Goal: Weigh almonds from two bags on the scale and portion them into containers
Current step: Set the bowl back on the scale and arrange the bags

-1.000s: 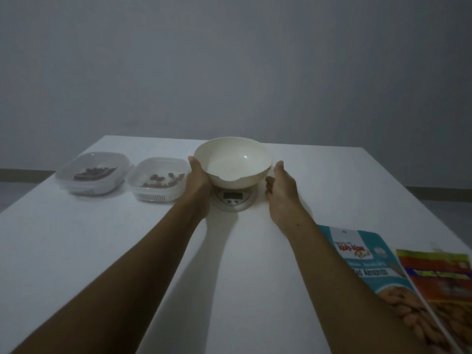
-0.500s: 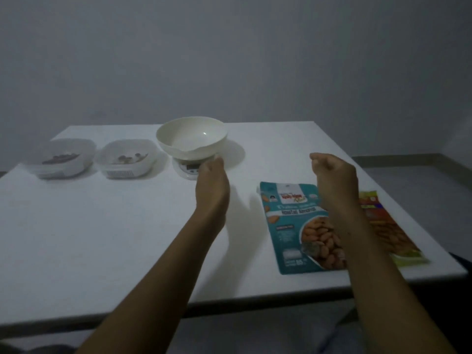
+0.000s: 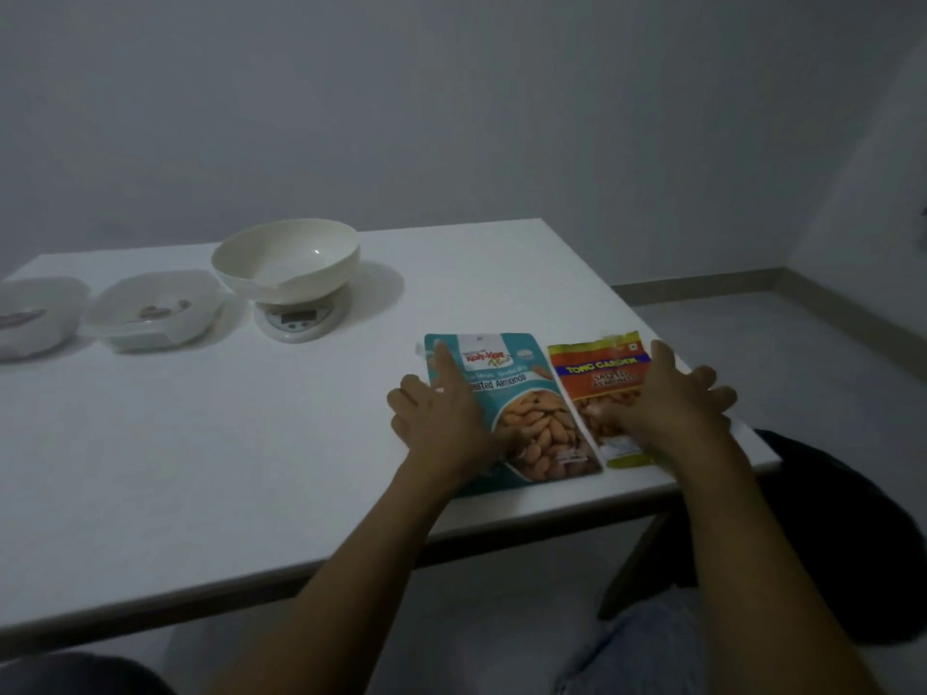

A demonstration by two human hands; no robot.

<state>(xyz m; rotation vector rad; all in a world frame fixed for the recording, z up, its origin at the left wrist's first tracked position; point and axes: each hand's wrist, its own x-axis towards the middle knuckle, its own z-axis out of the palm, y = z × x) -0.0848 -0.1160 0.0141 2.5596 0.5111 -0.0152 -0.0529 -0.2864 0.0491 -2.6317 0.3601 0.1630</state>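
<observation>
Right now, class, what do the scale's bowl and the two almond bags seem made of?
Bowl: probably smooth cream plastic, judging by its small glossy highlight. Teal bag and orange bag: likely printed plastic film, lying thin and flat.

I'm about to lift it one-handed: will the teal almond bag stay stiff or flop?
Probably floppy: the teal bag lies flat on the table like a thin pouch. Loose contents would likely shift, so it may sag from whichever edge is held.
</observation>
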